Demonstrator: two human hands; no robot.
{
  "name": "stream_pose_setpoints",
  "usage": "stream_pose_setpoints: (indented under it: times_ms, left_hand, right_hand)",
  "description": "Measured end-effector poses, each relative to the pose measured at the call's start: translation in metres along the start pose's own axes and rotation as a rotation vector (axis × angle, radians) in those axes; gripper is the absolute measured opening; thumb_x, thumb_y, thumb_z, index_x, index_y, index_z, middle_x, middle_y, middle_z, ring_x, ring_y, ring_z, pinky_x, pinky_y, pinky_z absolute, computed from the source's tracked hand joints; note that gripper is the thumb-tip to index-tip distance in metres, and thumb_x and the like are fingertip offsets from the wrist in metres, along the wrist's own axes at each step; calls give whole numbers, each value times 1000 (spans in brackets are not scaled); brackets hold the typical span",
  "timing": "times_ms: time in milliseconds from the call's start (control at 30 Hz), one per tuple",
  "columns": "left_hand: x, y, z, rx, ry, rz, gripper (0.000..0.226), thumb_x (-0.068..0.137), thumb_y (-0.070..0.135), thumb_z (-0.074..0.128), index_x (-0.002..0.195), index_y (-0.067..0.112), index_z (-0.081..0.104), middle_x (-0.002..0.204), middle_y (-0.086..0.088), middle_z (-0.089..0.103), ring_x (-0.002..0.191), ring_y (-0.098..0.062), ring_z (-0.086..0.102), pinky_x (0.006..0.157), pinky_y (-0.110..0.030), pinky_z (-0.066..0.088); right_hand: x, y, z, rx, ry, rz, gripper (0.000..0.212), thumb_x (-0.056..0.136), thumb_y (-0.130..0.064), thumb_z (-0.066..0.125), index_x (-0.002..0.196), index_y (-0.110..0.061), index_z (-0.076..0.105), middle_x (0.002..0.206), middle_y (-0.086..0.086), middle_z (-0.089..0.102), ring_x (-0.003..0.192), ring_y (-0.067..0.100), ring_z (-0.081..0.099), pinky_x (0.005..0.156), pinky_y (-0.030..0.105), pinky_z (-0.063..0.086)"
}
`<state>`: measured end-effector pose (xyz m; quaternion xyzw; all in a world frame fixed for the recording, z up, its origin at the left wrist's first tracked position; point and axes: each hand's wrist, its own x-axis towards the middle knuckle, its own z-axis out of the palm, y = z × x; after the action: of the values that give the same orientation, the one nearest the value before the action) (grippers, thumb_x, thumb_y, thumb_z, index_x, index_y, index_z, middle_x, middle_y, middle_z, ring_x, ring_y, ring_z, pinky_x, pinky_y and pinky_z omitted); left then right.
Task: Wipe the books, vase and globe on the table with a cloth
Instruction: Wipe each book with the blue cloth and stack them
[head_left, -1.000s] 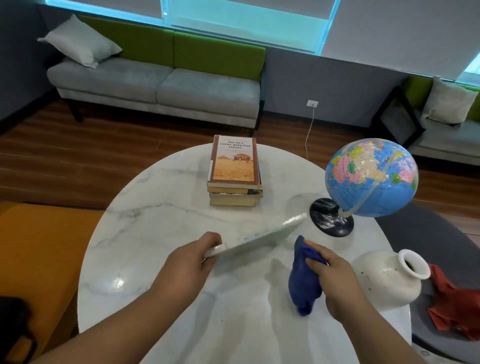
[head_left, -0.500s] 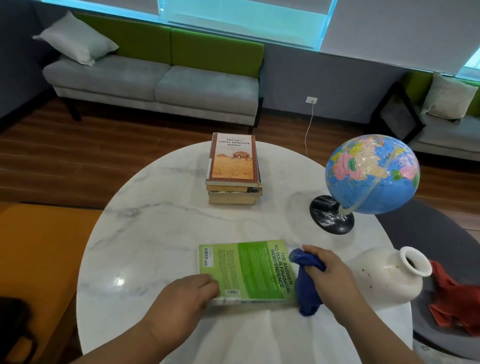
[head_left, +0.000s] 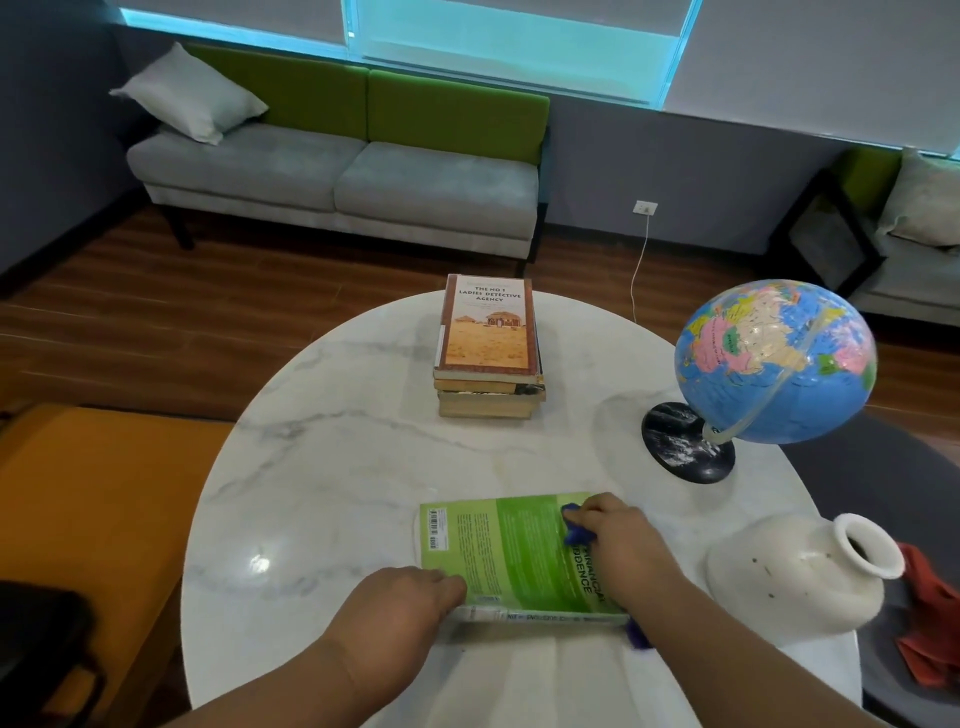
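One green book (head_left: 509, 551) is lying flat, back cover up, at the near edge of the marble table (head_left: 337, 467); a second ago it was being turned over in the air, and half a second ago it was just coming to rest. The right hand (head_left: 623, 535), its fingers bunched round the blue cloth (head_left: 574, 525), is now pressing that cloth onto the cover's far right part, where it was waiting beside the book before. The left hand (head_left: 400, 603) is steadying the near left corner; whether its fingers are curling round the edge cannot be told. Wiping of this second face is therefore judged to be starting.

Count: one stack of books (head_left: 488, 343), at least three deep, at the far centre; one globe (head_left: 774, 364) at the right; one white vase (head_left: 795, 577), tilted, near right; one red cloth (head_left: 930, 623) beyond the table.
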<state>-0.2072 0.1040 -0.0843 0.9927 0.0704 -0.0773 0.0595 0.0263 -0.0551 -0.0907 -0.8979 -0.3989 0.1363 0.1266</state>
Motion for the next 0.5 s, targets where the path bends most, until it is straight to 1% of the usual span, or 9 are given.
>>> stream_pose_setpoints:
  times_ms: [67,133,167,200,267,333,400,433,500]
  left_hand:
    - [1,2,-1,14,-24,-4,40,33,21,77,58,28,47,48,12,47,36,-8,42,41,-21,13]
    - [4,3,-2,15,-49,-27,44,29,20,77,57,28,45,47,12,46,34,-8,42,40,-21,13]
    - [5,5,-7,25,-58,-22,44,30,21,78,58,28,45,47,12,47,35,-8,43,39,-21,14]
    - [5,8,-11,18,-74,-24,41,36,20,77,63,27,47,52,10,51,40,-9,48,41,-22,19]
    - [7,12,-23,-20,-82,-92,24,67,10,63,85,22,53,79,2,62,69,-20,62,53,-27,30]
    - [9,15,-29,-46,-128,-143,30,80,1,43,103,17,52,99,-6,61,90,-29,59,64,-32,32]
    - [11,15,-30,-41,-116,-156,36,79,-1,39,107,16,53,102,-8,61,93,-30,58,66,-31,32]
    - [11,14,-29,-48,-113,-162,38,79,-1,39,109,16,54,102,-8,61,94,-30,58,67,-31,33]
    - [11,14,-27,-49,-119,-161,41,79,-1,38,112,16,56,104,-9,62,95,-30,58,69,-31,35]
  right_hand:
    - [8,-14,8,5,-11,-53,8,89,-16,58,86,-23,59,93,4,67,83,20,65,72,32,50]
    - [8,-39,18,126,-169,-203,18,92,-5,54,101,-20,55,109,4,55,90,6,61,75,23,48]
    - [6,-50,26,103,-263,-290,24,91,-4,54,110,-18,55,118,1,51,97,5,57,83,22,47]
    - [4,-57,29,9,-313,-373,34,90,-4,55,120,-18,56,127,-1,47,107,10,53,91,24,44]
    - [11,-56,33,-98,-335,-422,46,87,-3,53,128,-25,56,134,-2,44,116,20,47,98,27,39]
    - [16,-44,24,-69,-230,-324,35,86,-11,60,117,-26,64,117,1,60,108,22,56,96,32,43]
    - [21,-21,15,-68,-104,-186,19,81,-29,69,100,-26,67,87,1,73,92,22,66,96,41,45]
    - [22,-15,8,-75,-71,-117,16,83,-30,67,98,-26,66,85,0,73,90,21,67,96,41,45]
    - [21,-12,-2,-44,-70,-47,26,90,-17,57,114,-25,61,113,-2,65,101,19,60,90,26,45]
